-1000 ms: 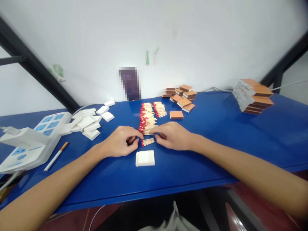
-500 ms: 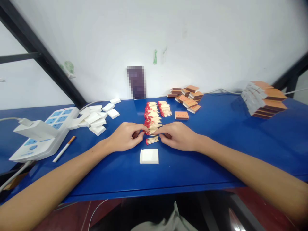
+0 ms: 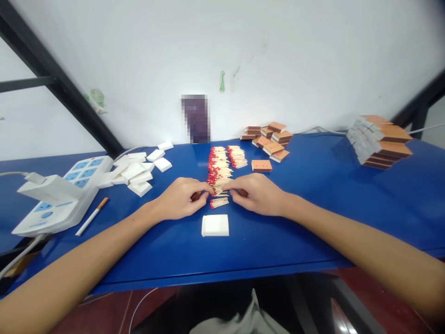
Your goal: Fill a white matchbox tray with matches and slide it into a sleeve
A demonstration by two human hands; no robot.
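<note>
A long pile of red-headed matches (image 3: 220, 167) lies on the blue table, heads to the left. My left hand (image 3: 183, 197) touches the near end of the pile at the match heads, its index finger stretched out and its thumb slightly apart. Opposite it, my right hand (image 3: 257, 194) has its index fingertip at the plain ends, thumb apart below. Neither hand visibly grips a match; the curled fingers are partly hidden. Just nearer to me lies a small separate row of matches (image 3: 219, 202). Below that sits a white matchbox tray (image 3: 216, 225).
Several white trays (image 3: 132, 170) are heaped at left, beside a power strip (image 3: 69, 195) and a cigarette-like stick (image 3: 92, 216). A smaller match pile (image 3: 237, 157), an orange matchbox (image 3: 261, 165), loose matchboxes (image 3: 273, 147) and a matchbox stack (image 3: 385, 141) lie toward the right.
My fingers have shifted only slightly at the near end of the match pile. The view has moved a little; the small row and the white tray stay in place.
</note>
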